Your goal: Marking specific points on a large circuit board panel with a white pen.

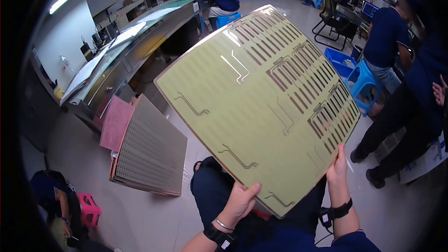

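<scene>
So the big pale green board (242, 112) is up above the lap (210, 186), tilted so the dark-lined face looks at the wearer, probably so the light catches the lines. Left hand (241, 200) is gripping the lower left edge, thumb on the front, fingers tucked behind, and I guess that's to keep the pattern uncovered. Right hand (337, 170) grips the lower right edge, but I can't tell how its hidden fingers sit. Two sides held likely means less wobble. Stack of boards (151, 149) stands on edge near the left knee, pink sheet (116, 123) behind it, handy for reaching I reckon
</scene>
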The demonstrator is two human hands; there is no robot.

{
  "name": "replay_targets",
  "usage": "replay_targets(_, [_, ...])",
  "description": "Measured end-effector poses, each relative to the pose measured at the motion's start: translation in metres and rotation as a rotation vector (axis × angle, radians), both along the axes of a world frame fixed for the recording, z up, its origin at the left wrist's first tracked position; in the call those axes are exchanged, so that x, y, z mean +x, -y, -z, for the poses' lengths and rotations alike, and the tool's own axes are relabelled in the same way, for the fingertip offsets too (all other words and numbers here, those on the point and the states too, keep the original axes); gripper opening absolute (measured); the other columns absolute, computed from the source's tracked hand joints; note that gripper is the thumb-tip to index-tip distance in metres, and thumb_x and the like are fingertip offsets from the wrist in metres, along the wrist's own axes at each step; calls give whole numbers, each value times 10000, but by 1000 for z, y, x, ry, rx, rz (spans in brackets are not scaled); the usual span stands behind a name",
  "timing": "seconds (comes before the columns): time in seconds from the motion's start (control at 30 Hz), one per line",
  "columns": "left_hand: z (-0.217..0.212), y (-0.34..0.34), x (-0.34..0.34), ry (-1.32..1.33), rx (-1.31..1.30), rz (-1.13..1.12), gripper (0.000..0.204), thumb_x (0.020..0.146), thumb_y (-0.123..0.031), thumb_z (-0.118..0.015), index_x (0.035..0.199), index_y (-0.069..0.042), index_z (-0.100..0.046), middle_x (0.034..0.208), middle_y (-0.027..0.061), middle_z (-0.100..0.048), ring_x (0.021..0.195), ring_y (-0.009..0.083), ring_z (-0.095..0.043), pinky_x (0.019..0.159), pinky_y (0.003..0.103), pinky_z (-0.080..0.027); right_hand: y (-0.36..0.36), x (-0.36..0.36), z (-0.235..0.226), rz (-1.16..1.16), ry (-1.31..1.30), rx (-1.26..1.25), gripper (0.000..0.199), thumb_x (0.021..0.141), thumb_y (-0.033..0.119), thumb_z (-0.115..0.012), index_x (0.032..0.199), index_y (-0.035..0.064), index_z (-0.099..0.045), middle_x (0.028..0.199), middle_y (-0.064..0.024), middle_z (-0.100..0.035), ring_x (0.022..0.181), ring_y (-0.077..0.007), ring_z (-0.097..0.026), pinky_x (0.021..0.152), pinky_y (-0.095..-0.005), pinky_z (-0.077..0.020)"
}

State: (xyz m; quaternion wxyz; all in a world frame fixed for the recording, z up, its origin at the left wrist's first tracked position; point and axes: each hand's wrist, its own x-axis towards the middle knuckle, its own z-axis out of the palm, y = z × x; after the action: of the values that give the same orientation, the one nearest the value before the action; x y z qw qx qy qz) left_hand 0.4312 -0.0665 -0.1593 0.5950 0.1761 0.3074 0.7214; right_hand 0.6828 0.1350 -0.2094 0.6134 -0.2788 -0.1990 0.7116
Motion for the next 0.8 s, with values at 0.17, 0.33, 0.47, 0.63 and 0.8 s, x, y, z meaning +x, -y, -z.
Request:
replay_targets(0.17, [-30,12,-45,-96,22,-69,552,852,-102,-636,1326,16,-379,1243,150,-528,1141,253,-548,964,386,-468,15,24,-28,-169,-81,95,526,981,415,-420,1341,32,-425,1330,-128,-512,1193,-278,-515,1025,-413,-413])
replay_targets(0.33, [-54,32,-77,-141,-22,-79,498,867,-95,-591,1298,54,-392,1169,166,-571,1022,228,-618,884,346,-518,-18,79,-32,-252,-99,77,733,907,613,-403,1266,-15,-516,1263,-185,-561,1097,-324,-581,962,-431,-456])
replay_targets(0.47, [-67,43,-86,-189,-71,-98,511,868,-134,-598,1294,62,-393,1149,166,-580,980,216,-631,840,316,-533,2,61,-64,-407,-9,-4,743,892,643,-405,1197,-13,-575,1152,-179,-629,978,-278,-645,857,-395,-526])
replay_targets(0.63, [-69,47,-98,-365,-71,-69,564,934,-328,-507,1331,48,-366,1174,162,-572,1024,210,-610,858,325,-523,34,37,-83,-291,231,18,376,912,320,-506,1048,-19,-598,919,-122,-681,764,-208,-673,701,-321,-560])
replay_targets(0.8, [-65,35,-90,1,174,-40,740,946,-606,-254,1406,-30,-324,1296,130,-510,1156,245,-538,954,382,-469,19,56,-40,-415,215,98,331,925,239,-462,1097,-21,-573,976,-118,-668,829,-200,-664,766,-322,-546])
